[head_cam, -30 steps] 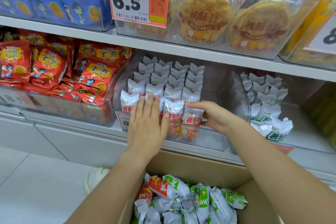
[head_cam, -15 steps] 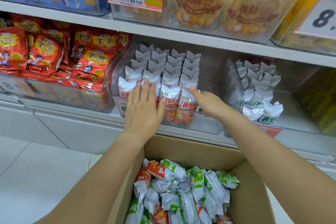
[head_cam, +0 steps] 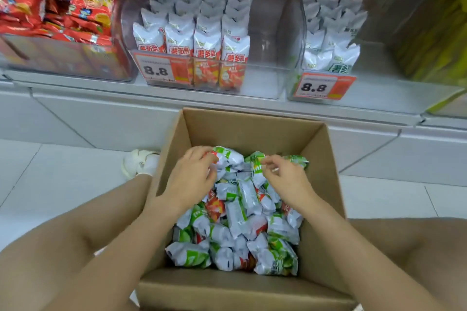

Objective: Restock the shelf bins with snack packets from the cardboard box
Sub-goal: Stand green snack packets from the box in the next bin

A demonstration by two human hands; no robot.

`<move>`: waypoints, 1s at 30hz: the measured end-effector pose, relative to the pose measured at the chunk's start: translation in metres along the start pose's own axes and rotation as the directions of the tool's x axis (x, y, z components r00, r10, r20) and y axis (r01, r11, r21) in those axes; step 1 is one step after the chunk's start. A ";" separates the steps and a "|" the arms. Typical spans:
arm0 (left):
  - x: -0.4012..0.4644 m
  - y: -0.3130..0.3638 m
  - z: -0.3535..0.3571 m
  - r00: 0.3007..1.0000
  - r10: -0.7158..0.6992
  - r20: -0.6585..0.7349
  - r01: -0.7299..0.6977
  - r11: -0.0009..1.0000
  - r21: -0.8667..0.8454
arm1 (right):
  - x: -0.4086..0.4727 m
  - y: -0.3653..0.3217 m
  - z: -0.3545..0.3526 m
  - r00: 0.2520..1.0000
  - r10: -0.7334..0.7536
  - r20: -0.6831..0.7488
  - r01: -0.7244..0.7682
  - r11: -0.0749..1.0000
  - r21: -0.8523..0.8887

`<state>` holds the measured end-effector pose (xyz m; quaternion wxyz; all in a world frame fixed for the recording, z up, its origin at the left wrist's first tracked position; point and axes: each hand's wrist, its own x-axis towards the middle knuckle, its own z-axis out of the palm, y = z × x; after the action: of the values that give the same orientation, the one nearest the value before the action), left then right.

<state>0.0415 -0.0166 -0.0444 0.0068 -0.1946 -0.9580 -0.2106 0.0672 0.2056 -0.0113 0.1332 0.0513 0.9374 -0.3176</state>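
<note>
An open cardboard box (head_cam: pixel 242 129) on the floor between my knees holds several white snack packets (head_cam: pixel 237 209) with green or red-orange print. My left hand (head_cam: pixel 192 182) reaches into the far end of the box, and its fingers curl over a packet with a red end (head_cam: pixel 227 158). Beside it, my right hand (head_cam: pixel 288 182) pinches a green-printed packet (head_cam: pixel 298 160) with curled fingertips. Above the box, a clear shelf bin (head_cam: pixel 262 83) holds upright rows of red-orange packets (head_cam: pixel 207 40). Green ones (head_cam: pixel 328 40) stand in the clear bin to the right (head_cam: pixel 294 33).
A bin of red bags (head_cam: pixel 83 7) stands at the left and yellow-green packs (head_cam: pixel 434 40) at the far right. Orange 8.8 price tags (head_cam: pixel 161 70) hang on both bin fronts. A white shoe (head_cam: pixel 141 163) lies left of the box on the tiled floor.
Both hands left the front row of the red-orange bin and came down into the box. My view tilted down, so the upper shelf is out of sight.
</note>
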 end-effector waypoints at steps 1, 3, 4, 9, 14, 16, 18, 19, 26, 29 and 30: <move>-0.011 -0.001 0.015 0.989 -0.056 0.137 0.059 0.998 -0.017 | -0.006 0.015 0.013 0.991 0.070 0.111 -0.067 0.997 -0.037; -0.032 -0.004 0.041 0.910 -0.170 0.378 0.186 0.983 -0.006 | -0.014 0.043 0.038 0.945 0.166 0.280 -0.135 0.983 -0.127; -0.041 -0.004 0.050 0.862 -0.204 0.464 0.220 0.975 0.019 | -0.017 0.054 0.047 0.922 0.204 0.330 -0.151 0.972 -0.181; -0.062 -0.004 0.082 0.670 -0.250 0.699 0.255 0.962 0.100 | -0.017 0.085 0.077 0.845 0.322 0.427 -0.196 0.929 -0.313; -0.054 -0.010 0.101 0.666 -0.257 0.700 -0.004 0.937 0.349 | -0.004 0.082 0.110 0.874 0.153 0.461 -0.003 0.951 -0.311; -0.050 -0.014 0.103 0.636 -0.232 0.736 -0.138 0.904 0.404 | 0.002 0.074 0.124 0.825 0.052 0.563 0.211 0.895 -0.392; -0.051 -0.017 0.103 0.571 -0.221 0.791 -0.201 0.896 0.395 | 0.005 0.064 0.138 0.733 -0.007 0.680 0.420 0.792 -0.444; -0.052 -0.019 0.104 0.543 -0.222 0.810 -0.195 0.905 0.379 | 0.007 0.060 0.144 0.701 -0.016 0.713 0.479 0.750 -0.456; -0.062 -0.018 0.118 0.523 -0.236 0.819 -0.158 0.918 0.365 | 0.007 0.061 0.153 0.764 -0.039 0.644 0.444 0.756 -0.480; -0.061 -0.017 0.118 0.557 -0.223 0.800 -0.161 0.916 0.367 | 0.001 0.072 0.146 0.863 -0.065 0.501 0.230 0.933 -0.276; -0.060 -0.015 0.115 0.568 -0.233 0.789 -0.140 0.918 0.372 | -0.001 0.073 0.140 0.891 -0.040 0.451 0.130 0.977 -0.171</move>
<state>0.0993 -0.0045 -0.1613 -0.4052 -0.2384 -0.8768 0.1012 0.1114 0.1781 -0.1608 0.3344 -0.0774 0.9101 -0.2322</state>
